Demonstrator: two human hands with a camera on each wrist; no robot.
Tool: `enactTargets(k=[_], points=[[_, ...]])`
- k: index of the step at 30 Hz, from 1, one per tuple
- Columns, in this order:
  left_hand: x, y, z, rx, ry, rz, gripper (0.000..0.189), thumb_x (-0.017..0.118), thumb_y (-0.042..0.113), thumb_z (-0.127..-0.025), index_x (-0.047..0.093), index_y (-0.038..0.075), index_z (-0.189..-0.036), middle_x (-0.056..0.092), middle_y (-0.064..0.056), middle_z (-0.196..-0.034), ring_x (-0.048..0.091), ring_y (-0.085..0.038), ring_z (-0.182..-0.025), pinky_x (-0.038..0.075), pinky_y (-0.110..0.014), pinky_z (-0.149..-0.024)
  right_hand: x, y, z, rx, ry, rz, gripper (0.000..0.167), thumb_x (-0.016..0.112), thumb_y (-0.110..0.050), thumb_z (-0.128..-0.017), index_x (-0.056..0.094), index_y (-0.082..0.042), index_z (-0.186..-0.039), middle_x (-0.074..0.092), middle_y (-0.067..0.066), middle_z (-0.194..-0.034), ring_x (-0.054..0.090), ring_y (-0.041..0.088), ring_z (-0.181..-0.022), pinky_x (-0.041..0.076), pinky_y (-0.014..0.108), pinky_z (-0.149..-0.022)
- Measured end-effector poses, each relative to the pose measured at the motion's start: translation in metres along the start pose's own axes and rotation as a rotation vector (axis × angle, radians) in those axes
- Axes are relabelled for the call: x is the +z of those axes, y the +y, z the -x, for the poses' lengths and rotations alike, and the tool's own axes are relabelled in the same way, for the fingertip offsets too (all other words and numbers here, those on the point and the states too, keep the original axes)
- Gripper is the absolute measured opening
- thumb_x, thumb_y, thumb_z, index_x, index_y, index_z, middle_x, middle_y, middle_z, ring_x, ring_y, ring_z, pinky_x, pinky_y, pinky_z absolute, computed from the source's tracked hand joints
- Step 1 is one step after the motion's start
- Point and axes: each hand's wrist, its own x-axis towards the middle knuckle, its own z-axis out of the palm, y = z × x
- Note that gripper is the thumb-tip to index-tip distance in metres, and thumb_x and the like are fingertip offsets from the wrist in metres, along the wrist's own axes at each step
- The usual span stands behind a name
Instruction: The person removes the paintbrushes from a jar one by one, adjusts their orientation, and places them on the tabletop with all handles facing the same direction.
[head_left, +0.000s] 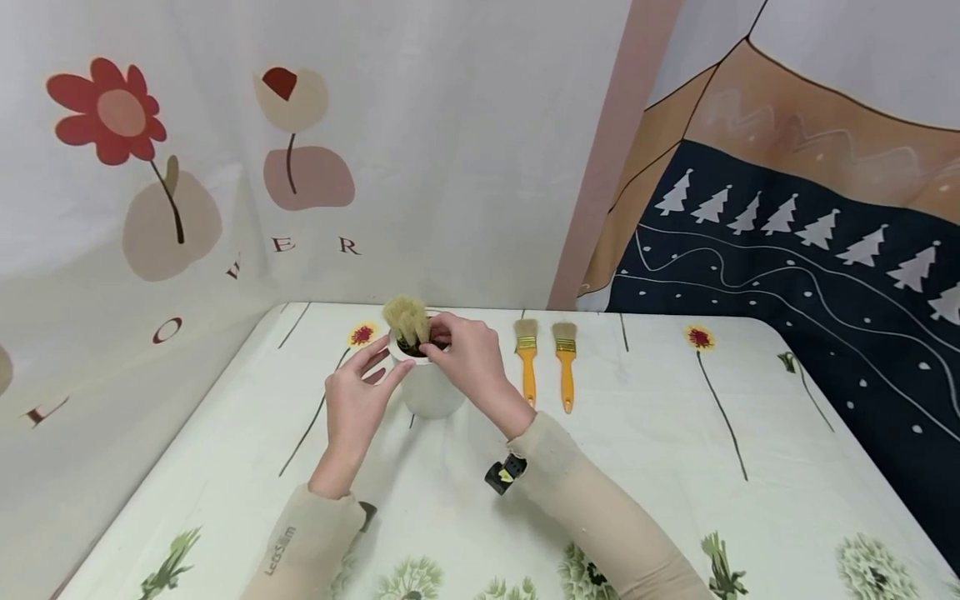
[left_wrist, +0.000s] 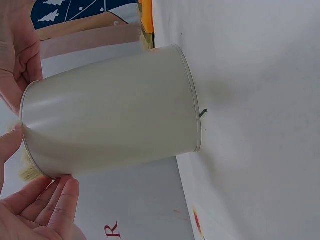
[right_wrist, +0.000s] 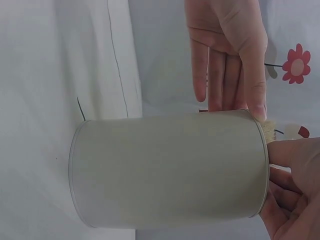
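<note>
A pale grey-white cylindrical canister (head_left: pixel 433 393) stands upright on the table, its open mouth upward. A clump of pale bristles (head_left: pixel 405 318) rises over its rim, and dark material shows inside. My left hand (head_left: pixel 358 400) holds the canister near the top from the left, with thumb and fingertips at the rim (left_wrist: pixel 30 145). Over the mouth, on the right side, my right hand (head_left: pixel 472 354) has bent fingers at the opening beside the bristles. In the right wrist view those fingers (right_wrist: pixel 287 192) reach past the rim; I cannot tell what they pinch.
Two flat paintbrushes with orange handles, one (head_left: pixel 528 358) nearer the canister and another (head_left: pixel 566 367) beside it, lie to the right. A flower-printed white cloth (head_left: pixel 637 450) covers the table. Printed curtains (head_left: pixel 465 167) hang behind the far edge.
</note>
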Motion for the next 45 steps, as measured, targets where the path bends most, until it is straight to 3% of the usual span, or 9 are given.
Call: enactTargets(k=[6,12,24,30,45], points=[[-0.001,0.001,0.0,-0.011,-0.001,0.003,0.052,0.08,0.028,-0.085,0.066,0.008,-0.131,0.066,-0.015,-0.132,0.068,-0.029,-0.118,0.059,-0.041,-0.094,-0.001,0.002,0.0,0.03,0.014,-0.089,0.022,0.069,-0.014,-0.09,0.074,-0.016,-0.112,0.079,0.0,-0.099,0.075,0.012,-0.091,0.06,0.037,-0.089],[0.0,0.0,0.0,0.004,0.011,-0.002,0.051,0.081,0.025,-0.084,0.067,0.007,-0.129,0.068,-0.014,-0.13,0.069,-0.029,-0.115,0.06,-0.038,-0.092,-0.001,0.005,0.001,0.023,0.023,-0.162,0.015,0.069,-0.021,-0.094,0.075,-0.015,-0.106,0.078,0.002,-0.098,0.075,0.014,-0.09,0.063,0.031,-0.081],[0.001,-0.001,0.0,0.001,0.013,-0.004,0.05,0.082,0.025,-0.083,0.067,0.009,-0.129,0.069,-0.012,-0.129,0.07,-0.027,-0.114,0.061,-0.035,-0.091,-0.012,0.011,-0.002,0.046,0.059,-0.459,0.02,0.072,-0.02,-0.092,0.075,-0.005,-0.106,0.077,0.012,-0.099,0.073,0.022,-0.089,0.063,0.024,-0.077],[0.0,-0.001,-0.001,-0.014,0.005,-0.013,0.051,0.082,0.026,-0.084,0.066,0.009,-0.13,0.068,-0.012,-0.13,0.069,-0.027,-0.116,0.061,-0.034,-0.092,-0.027,0.008,-0.006,0.017,0.113,-0.534,0.021,0.07,-0.018,-0.094,0.074,-0.003,-0.107,0.076,0.014,-0.1,0.074,0.026,-0.093,0.064,0.033,-0.085],[0.001,-0.001,-0.001,-0.024,0.004,-0.016,0.051,0.082,0.024,-0.084,0.066,0.008,-0.13,0.068,-0.012,-0.13,0.068,-0.027,-0.117,0.06,-0.035,-0.092,-0.08,0.007,-0.017,-0.017,0.221,-0.679,0.018,0.069,-0.009,-0.094,0.072,0.002,-0.107,0.074,0.02,-0.104,0.074,0.025,-0.095,0.064,0.028,-0.087]])
